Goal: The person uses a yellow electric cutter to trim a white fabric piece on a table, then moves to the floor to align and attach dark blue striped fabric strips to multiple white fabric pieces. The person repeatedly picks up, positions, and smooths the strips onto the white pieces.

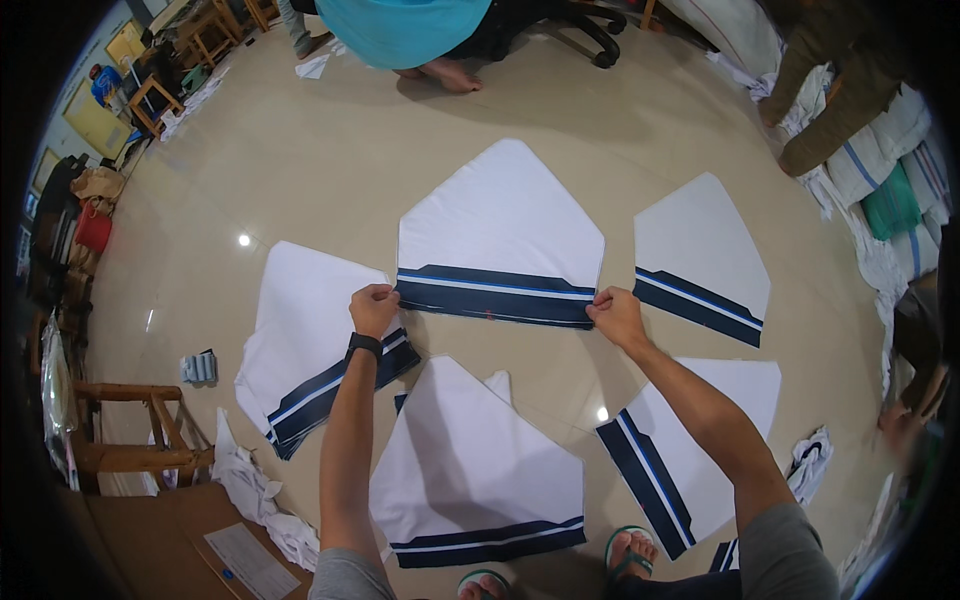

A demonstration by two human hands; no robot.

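Between my hands lies a white fabric panel (500,215) with a pointed far end and a navy band, edged in white and blue, along its near side. My left hand (374,310) pinches the left end of that band. At its right end, my right hand (616,316) has its fingers closed on the corner. Similar panels surround it: a stack (305,310) at the left beside my left hand, a panel (700,235) at the far right, another pile (470,450) in front of my feet, and a panel (735,410) partly under my right forearm.
A wooden stool (130,458) and a brown box (140,540) stand at the lower left. White scraps (260,500) lie beside them. A person in turquoise cloth (400,30) sits at the far side. Stuffed sacks (870,160) line the right, where another person's legs (830,90) show.
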